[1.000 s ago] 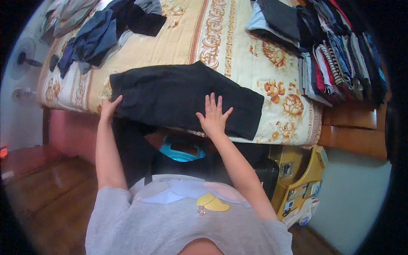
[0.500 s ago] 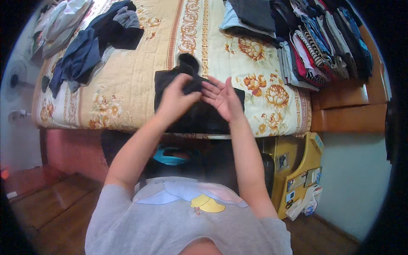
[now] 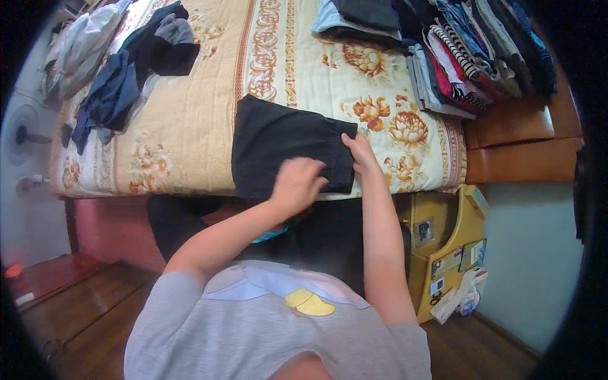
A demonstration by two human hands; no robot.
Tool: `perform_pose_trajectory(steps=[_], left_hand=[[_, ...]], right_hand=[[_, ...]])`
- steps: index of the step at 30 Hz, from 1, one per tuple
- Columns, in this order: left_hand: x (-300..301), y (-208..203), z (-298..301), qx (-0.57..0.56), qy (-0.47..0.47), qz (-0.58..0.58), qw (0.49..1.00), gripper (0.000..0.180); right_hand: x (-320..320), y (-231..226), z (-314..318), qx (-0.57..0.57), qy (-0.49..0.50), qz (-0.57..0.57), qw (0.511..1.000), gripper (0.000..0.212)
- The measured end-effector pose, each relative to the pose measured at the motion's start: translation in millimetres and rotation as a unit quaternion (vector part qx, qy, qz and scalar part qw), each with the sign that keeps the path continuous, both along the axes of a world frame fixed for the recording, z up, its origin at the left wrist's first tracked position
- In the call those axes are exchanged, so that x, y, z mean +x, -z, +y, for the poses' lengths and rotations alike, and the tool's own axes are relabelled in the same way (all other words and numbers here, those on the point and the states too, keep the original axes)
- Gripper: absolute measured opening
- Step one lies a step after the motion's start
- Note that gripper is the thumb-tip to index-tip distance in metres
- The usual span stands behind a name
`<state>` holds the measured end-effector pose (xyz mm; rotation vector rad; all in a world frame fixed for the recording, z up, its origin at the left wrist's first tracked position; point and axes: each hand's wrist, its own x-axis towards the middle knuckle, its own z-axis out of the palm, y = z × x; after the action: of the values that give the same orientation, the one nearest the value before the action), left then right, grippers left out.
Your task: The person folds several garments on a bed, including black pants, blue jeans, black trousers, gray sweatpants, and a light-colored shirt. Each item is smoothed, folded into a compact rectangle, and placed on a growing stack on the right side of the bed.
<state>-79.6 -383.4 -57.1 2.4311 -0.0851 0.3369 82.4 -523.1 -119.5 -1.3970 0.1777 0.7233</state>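
A pair of black shorts (image 3: 285,136), folded in half, lies flat near the front edge of the bed, its gathered waistband to the right. My right hand (image 3: 361,154) grips that waistband edge, thumb on top and the other fingers partly hidden beneath the cloth. Over the front part of the shorts is my left hand (image 3: 299,185), smeared by motion, its fingers bent toward the waistband. Whether those fingers pinch any cloth cannot be made out.
A patterned bedspread (image 3: 202,126) covers the bed. Crumpled dark clothes (image 3: 114,95) lie at the far left beside a pale plastic bag (image 3: 92,44). Folded dark clothes (image 3: 370,16) and a row of folded garments (image 3: 456,69) fill the far right, near a wooden headboard (image 3: 516,130).
The black shorts, earlier bunched under both hands, now lie spread flat. My right hand has closed on the waistband edge. My left hand has moved nearer to me and to the right.
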Motion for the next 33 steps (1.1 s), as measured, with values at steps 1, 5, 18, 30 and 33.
perform_pose_trajectory(steps=[1,5,18,30,33], left_hand=[[-3,1,13,0.056,-0.064,-0.003,0.996,0.04],[-17,28,71,0.186,-0.234,0.145,0.943,0.059],[-27,76,106,0.184,-0.195,0.117,0.956,0.066],[125,-6,164,0.246,0.078,0.28,0.925,0.051],[126,-7,177,0.195,0.127,0.308,0.923,0.044]], right_hand=[[2,14,-8,-0.05,0.002,-0.077,0.996,0.036],[-31,3,7,-0.322,0.061,-0.343,0.88,0.046],[-102,15,22,-0.599,-0.042,-0.436,0.67,0.068],[-78,-10,-19,-0.092,0.028,-0.074,0.993,0.052],[-40,-35,-21,-0.082,-0.008,-0.117,0.99,0.062]])
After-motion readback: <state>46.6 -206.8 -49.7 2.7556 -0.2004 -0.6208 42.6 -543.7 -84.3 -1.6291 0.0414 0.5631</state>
